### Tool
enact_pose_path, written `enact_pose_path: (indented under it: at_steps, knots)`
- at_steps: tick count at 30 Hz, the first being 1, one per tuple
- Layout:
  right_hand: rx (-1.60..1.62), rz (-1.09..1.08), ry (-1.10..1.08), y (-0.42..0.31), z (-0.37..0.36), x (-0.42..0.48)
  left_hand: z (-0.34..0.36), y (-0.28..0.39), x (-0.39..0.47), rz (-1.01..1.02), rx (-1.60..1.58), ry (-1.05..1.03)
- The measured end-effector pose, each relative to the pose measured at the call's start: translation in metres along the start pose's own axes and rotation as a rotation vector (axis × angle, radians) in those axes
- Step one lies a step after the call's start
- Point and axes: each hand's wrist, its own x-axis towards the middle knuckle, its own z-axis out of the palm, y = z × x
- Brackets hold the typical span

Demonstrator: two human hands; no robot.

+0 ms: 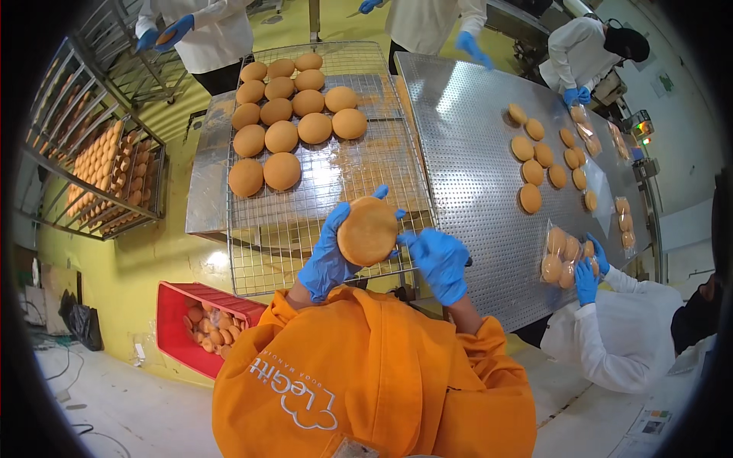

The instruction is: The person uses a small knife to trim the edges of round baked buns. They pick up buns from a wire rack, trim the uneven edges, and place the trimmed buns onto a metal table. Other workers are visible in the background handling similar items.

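My left hand [326,260], in a blue glove, holds a round golden-brown bun [367,232] by its edge, flat pale-rimmed face up. Right beside the bun is my gloved right hand [440,264], its fingers curled around a slim tool whose dark end [469,261] pokes out behind the fist. The rest of that tool is hidden, so its kind is unclear. Beyond my hands, a wire cooling rack [378,154] carries rows of brown buns [282,171] toward its far left side. The rack rests on a metal table [209,172] and overhangs its near edge.
A perforated metal table [469,189] to the right bears loose buns [531,198] and bagged buns [558,257]. Co-workers in white stand around; one's gloved hands [587,280] work close by. A red crate [177,338] of buns sits lower left, below a loaded rack trolley [157,189].
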Motion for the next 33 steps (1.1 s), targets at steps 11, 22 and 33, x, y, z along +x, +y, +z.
enact_pose_path:
  at_steps: [11, 22, 33]
  knots:
    - [-0.003, 0.335, -0.100, 0.030, 0.007, 0.019, -0.006, -0.001, 0.003, -0.162, -0.326, -0.011]
    - [-0.024, 0.501, -0.250, 0.025, 0.000, -0.009, -0.020, 0.006, 0.008, -0.026, -0.228, 0.137]
    - [1.221, 1.194, 0.230, 0.057, 0.024, -0.022, -0.042, 0.063, 0.035, 0.079, 1.492, 0.397]
